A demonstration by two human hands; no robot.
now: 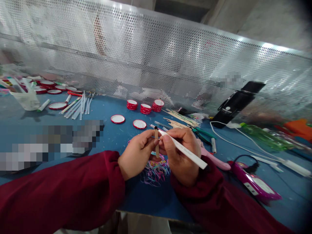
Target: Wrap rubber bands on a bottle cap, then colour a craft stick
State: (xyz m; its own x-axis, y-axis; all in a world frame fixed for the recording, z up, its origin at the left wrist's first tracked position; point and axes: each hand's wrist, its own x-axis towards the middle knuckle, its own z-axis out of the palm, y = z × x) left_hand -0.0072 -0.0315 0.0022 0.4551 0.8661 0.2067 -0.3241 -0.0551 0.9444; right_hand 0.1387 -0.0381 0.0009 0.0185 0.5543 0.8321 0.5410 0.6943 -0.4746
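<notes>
My left hand is closed around a short, flat brown stick with a dark end, held upright. In my right hand is a white marker, gripped like a pen, its tip close to the stick's dark top. Whether the tip touches the stick I cannot tell. Below both hands lies a tangled heap of colourful thin bands or strings, partly hidden by my fingers.
Red-rimmed round lids and small stacks stand ahead. Clear glue sticks and a cup of pens lie left. Wooden skewers, a black bottle, white cable and magenta device are right. Perforated metal screen behind.
</notes>
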